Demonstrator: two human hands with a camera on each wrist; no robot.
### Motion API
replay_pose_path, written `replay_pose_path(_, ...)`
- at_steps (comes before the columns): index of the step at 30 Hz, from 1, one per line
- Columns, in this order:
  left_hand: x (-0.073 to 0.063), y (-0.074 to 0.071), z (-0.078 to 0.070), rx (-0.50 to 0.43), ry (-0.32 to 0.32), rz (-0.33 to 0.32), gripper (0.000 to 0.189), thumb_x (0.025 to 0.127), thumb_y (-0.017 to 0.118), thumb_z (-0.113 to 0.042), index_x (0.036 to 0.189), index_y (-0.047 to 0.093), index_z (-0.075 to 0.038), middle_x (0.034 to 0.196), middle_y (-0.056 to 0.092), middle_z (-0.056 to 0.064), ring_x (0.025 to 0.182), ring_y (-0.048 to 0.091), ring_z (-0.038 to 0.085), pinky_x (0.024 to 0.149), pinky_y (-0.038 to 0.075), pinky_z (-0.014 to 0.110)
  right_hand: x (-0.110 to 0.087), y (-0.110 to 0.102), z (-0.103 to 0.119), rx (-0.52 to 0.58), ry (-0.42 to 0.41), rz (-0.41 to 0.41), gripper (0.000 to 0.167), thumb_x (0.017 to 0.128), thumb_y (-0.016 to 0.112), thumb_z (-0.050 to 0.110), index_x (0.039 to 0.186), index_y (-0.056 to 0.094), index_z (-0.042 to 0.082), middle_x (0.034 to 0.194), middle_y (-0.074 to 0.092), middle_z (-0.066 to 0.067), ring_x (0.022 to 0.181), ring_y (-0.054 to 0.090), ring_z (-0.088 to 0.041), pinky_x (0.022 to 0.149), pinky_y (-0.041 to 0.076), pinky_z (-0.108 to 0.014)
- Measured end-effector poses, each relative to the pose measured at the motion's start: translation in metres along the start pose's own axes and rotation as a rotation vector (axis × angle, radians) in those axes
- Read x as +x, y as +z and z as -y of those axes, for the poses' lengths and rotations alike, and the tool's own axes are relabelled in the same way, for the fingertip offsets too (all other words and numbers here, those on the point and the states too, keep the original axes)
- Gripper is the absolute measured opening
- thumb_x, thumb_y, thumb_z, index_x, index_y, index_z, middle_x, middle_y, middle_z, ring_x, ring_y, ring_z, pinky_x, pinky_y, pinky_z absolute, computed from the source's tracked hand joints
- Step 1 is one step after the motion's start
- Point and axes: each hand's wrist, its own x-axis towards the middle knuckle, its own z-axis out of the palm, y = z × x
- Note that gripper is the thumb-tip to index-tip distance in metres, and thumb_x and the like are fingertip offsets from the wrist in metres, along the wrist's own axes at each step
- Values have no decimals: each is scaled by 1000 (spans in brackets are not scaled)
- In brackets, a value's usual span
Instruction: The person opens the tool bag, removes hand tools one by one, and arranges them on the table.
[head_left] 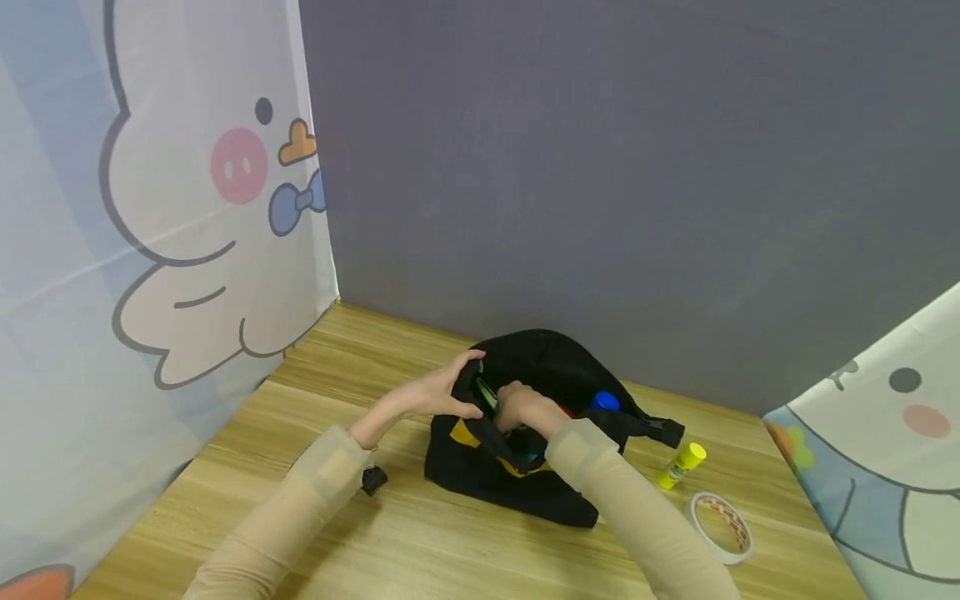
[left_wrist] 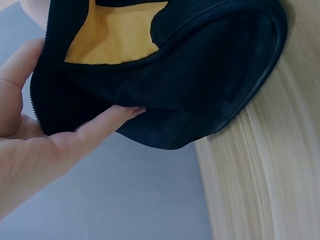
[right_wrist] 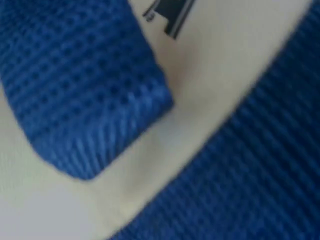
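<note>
Your left hand had hold of the left end of the black bag, the thumb at the near side of its mouth and the fingers at the far side. Thumb and fingers stood well apart, with the fabric held between them; the left wrist view showed a finger stretched along the bag beside the zipped edge. That forearm, in a beige sleeve, slanted up from the lower left, stopping at the bag's side.

Your right hand was down in the bag's open mouth, its back uppermost and its fingers bent downward. The fingertips were hidden inside, so I cannot tell how far open it was or whether it gripped anything. Your right forearm crossed above the bag's near right part. The right wrist view gave only blurred blue fabric against a pale surface.

The bag sat upright on the wooden table, its mouth facing up. A blue cap showed inside, at the right end of the mouth. To the right of the bag stood 1 yellow glue stick, leaning, with 1 tape roll farther right and nearer you. Left of the bag, beside your left sleeve, lay a small black object.
</note>
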Motion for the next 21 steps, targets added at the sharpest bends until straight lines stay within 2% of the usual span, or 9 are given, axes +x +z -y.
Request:
replay_pose_path(4, 0, 0, 0, 6, -12, -5, 91, 92, 71, -20, 159, 10, -17, 166, 10, 21, 147, 29, 44, 112, 35, 61, -4, -6, -3, 0, -2, 5, 22, 85, 74, 27, 77, 60, 12, 68, 49, 0, 56, 47, -12, 51, 39, -24)
replay_pose_path(9, 1, 1, -1, 12, -7, -8, 91, 91, 71, -21, 159, 10, -15, 165, 11, 22, 145, 31, 46, 110, 37, 61, -18, -12, -10, 25, -17, -31, 26, 81, 78, 30, 82, 62, 10, 71, 51, -1, 61, 49, -15, 56, 42, -26)
replay_pose_path(21, 0, 0, -3, 21, -9, -13, 92, 91, 72, -23, 159, 11, -15, 166, 11, 21, 148, 27, 44, 112, 34, 61, -42, -20, -26, 80, -46, -59, 36, 80, 82, 33, 100, 64, 9, 111, 59, -13, 82, 57, -22, 75, 54, -36)
